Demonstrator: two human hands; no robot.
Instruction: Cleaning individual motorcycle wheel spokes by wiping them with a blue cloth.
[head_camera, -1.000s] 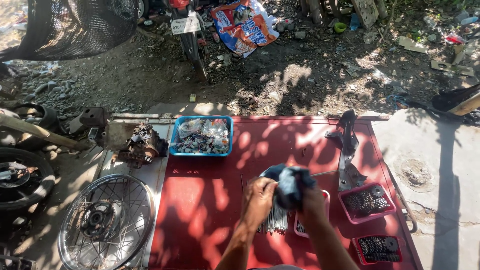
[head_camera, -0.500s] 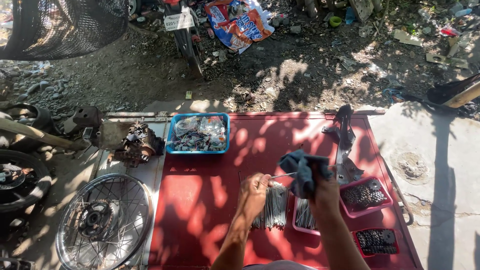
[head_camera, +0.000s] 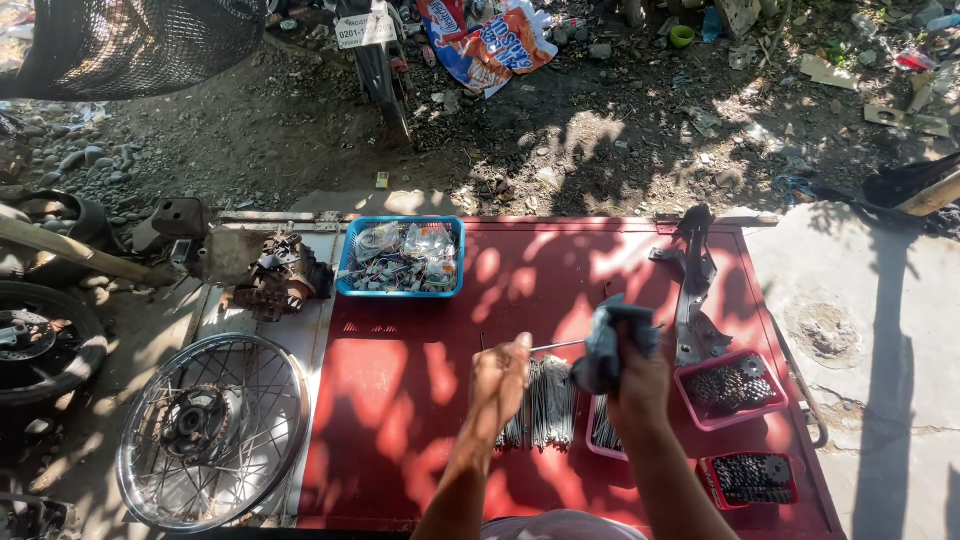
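Spoke (head_camera: 558, 346) pinched in left hand (head_camera: 498, 378), far end inside rag (head_camera: 612, 340) clenched by right hand (head_camera: 640, 385).

Two hands are at work over the red sheet: one left hand (head_camera: 497, 380) and one right hand (head_camera: 640, 385). Between them runs one thin metal spoke (head_camera: 557, 346), and the right hand grips one dark rag (head_camera: 610, 340). One loose heap of spokes (head_camera: 543, 412) lies below them, too many to count. Three small trays sit on the right: one pink tray (head_camera: 688, 380) of sprockets, one red tray (head_camera: 708, 478) of chain parts, and one pink tray (head_camera: 592, 447) of spokes, partly hidden. One blue basket (head_camera: 345, 262) holds small parts. One spoked wheel (head_camera: 212, 430) lies at left, one tyre (head_camera: 45, 345) beyond it, and one metal bracket (head_camera: 694, 280) at right.
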